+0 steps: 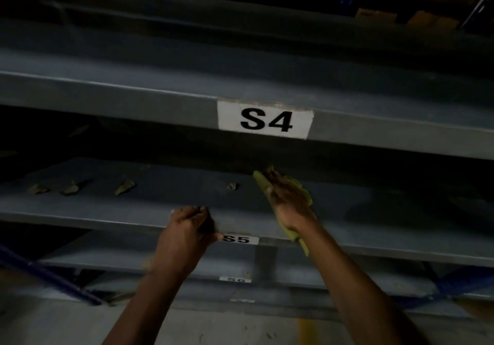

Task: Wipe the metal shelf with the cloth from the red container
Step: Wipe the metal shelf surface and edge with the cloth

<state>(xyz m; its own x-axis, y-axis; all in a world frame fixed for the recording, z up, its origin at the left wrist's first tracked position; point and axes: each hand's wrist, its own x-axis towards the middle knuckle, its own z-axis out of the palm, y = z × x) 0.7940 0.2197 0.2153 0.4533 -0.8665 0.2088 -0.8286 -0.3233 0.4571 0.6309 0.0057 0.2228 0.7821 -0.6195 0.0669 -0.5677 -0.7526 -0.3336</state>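
A grey metal shelf [112,205] marked S5 runs across the middle of the view. My right hand [287,197] lies flat on its top surface, pressing a yellow-green cloth [260,181] that sticks out past my fingers and hangs below my wrist over the front edge. My left hand [187,228] grips the shelf's front lip just left of the S5 label. The red container is not in view.
Several small bits of debris [124,186] lie on the S5 shelf to the left of my hands. The S4 shelf [160,98] overhangs closely above. The S6 shelf [187,269] and the concrete floor [66,323] are below. Blue rack beams [50,275] flank the bottom corners.
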